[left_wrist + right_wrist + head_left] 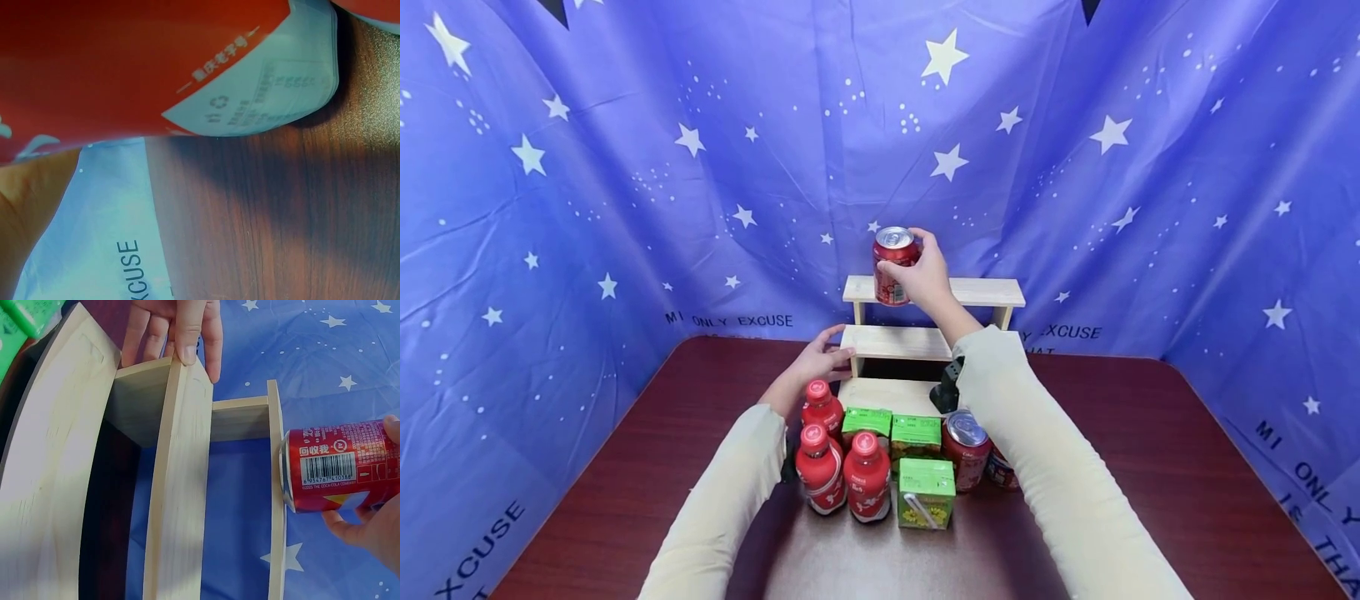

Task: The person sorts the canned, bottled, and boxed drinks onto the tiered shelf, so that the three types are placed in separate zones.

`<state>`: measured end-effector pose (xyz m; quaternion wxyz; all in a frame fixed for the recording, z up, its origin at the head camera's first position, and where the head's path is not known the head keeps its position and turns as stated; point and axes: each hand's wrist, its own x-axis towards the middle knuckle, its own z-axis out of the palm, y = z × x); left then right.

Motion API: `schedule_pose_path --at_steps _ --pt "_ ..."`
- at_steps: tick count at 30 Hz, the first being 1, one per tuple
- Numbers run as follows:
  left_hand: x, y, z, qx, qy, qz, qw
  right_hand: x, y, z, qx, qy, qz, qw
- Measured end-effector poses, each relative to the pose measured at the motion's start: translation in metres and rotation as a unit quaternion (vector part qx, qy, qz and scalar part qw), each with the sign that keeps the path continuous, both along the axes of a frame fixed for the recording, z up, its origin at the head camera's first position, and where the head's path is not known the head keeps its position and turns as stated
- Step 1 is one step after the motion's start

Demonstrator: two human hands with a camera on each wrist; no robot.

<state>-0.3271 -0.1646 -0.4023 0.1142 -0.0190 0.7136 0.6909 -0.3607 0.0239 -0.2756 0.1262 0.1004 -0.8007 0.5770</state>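
Right grip (pixel 927 271) clasps a glossy cylindrical can (pixel 337 465), left grip (pixel 820 360) pinching a 3-tiered wooden shelf (pixel 891 341).

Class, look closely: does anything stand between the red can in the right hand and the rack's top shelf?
Nothing visible does. The right hand holds the red can close over the top shelf, base downward; whether they touch is unclear.

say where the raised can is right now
In the head view, the can is in the right hand, at or just above the top shelf, left of its middle.
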Motion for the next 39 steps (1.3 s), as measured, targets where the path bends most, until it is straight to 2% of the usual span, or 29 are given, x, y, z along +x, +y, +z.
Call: schedule_pose_path --at_steps 3,7,10,14,16,24,35,39 --pt "0.000 0.000 0.000 0.005 0.007 -0.005 0.9999 -0.003 -0.001 -0.001 0.001 -0.001 -0.002 1.0000" --pt "0.010 0.004 0.014 0.006 0.006 -0.016 0.9998 -0.009 -0.002 -0.001 0.002 0.007 -0.008 0.9999" --pt "0.011 0.005 0.018 0.008 0.000 -0.014 0.9999 -0.010 -0.003 0.000 0.002 0.013 -0.013 0.9998" --pt "-0.001 0.003 0.005 0.010 -0.001 -0.006 0.9999 -0.012 -0.002 -0.001 -0.002 0.014 -0.017 0.9998" --pt "-0.003 0.003 0.002 0.012 -0.003 -0.006 0.9999 -0.013 -0.001 -0.002 -0.003 0.014 -0.017 0.9998" --pt "-0.005 0.002 0.003 -0.005 0.009 -0.004 0.9999 -0.020 -0.002 -0.002 -0.012 0.021 -0.009 0.9997" --pt "-0.002 0.001 0.001 -0.007 0.002 0.000 1.0000 -0.016 0.002 -0.004 0.036 0.009 0.014 0.9992" --pt "0.000 0.001 0.001 -0.009 0.001 0.001 1.0000 -0.014 0.003 -0.006 0.034 0.009 0.018 0.9992"
